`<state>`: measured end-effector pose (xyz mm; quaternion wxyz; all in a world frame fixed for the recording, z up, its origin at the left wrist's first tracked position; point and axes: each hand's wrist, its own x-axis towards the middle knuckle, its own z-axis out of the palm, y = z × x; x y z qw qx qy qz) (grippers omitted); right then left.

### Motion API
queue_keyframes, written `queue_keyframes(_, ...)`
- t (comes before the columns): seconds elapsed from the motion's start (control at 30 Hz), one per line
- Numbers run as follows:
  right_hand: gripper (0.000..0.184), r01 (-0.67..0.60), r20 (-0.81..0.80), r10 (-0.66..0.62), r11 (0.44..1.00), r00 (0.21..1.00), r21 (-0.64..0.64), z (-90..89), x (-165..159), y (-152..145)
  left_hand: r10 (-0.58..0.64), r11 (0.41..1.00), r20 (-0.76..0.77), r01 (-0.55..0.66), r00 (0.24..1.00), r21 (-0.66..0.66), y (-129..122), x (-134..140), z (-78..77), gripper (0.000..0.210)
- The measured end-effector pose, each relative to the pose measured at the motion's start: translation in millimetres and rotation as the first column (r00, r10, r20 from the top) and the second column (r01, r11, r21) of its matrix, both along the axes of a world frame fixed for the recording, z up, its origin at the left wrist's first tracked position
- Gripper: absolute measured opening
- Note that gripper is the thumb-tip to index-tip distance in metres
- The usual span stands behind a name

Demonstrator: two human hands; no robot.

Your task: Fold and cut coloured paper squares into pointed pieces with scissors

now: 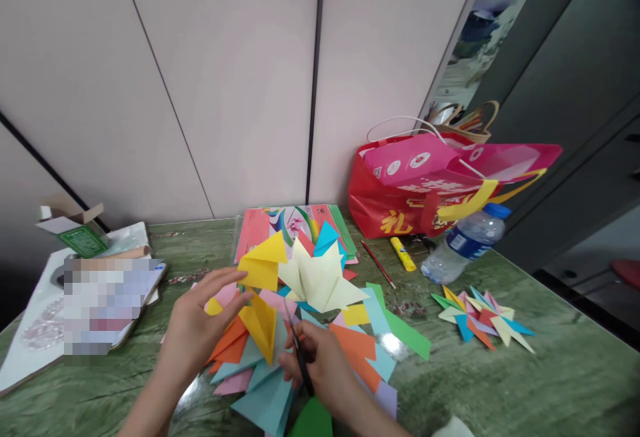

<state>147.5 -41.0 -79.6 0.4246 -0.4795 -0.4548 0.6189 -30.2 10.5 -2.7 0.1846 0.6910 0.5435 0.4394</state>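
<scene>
My left hand (210, 307) pinches a folded piece of yellow paper (263, 263) at its left edge, between thumb and fingers. In my right hand (320, 360) is a pair of black-handled scissors (302, 357), its blades pointing up and away from me, just right of a second yellow folded piece (263, 323). Below both hands spreads a pile of coloured paper, among it a cream folded piece (320, 277), an orange piece (356, 350) and a light blue folded piece (267, 400). Part of the pile is hidden by my hands.
Behind the pile lies a pack of coloured paper (255, 230). A red bag (373, 190), glue stick (403, 254), pencil (379, 265) and water bottle (457, 250) stand or lie to the right. Nearer the right edge is a many-pointed paper star (483, 317). A green box (85, 240) is left.
</scene>
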Motion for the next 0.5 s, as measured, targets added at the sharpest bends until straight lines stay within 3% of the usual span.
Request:
queue_keyframes(0.1, 0.023, 0.060, -0.082, -0.057, 0.998, 0.995, 0.028, 3.0, 0.7, 2.0, 0.085, 0.995, 0.080, -0.089, 0.993, 0.046, -5.4, 2.1, 3.8, 0.018)
queue_keyframes(0.17, 0.029, 0.134, -0.166, -0.122, 0.989, 0.979, 0.064, 2.5, 1.3, 3.8, 0.065, 0.995, 0.150, -0.075, 0.987, 0.063, -10.3, 6.9, 6.0, 0.014)
queue_keyframes(0.27, 0.033, 0.253, -0.291, -0.218, 0.964, 0.932, 0.088, 4.0, 3.9, 6.8, -0.105, 0.990, 0.089, 0.096, 0.990, 0.098, -16.8, 18.2, 8.1, 0.008)
queue_keyframes(0.37, 0.034, 0.343, -0.367, -0.293, 0.936, 0.883, 0.075, 8.9, 8.2, 9.2, -0.346, 0.933, -0.097, 0.353, 0.933, 0.074, -25.8, 32.4, 10.5, 0.008)
queue_keyframes(0.5, 0.042, 0.365, -0.416, -0.333, 0.931, 0.846, -0.003, 9.7, 11.4, 11.4, -0.329, 0.931, -0.114, 0.343, 0.937, 0.128, -51.6, 38.9, 14.7, 0.026)
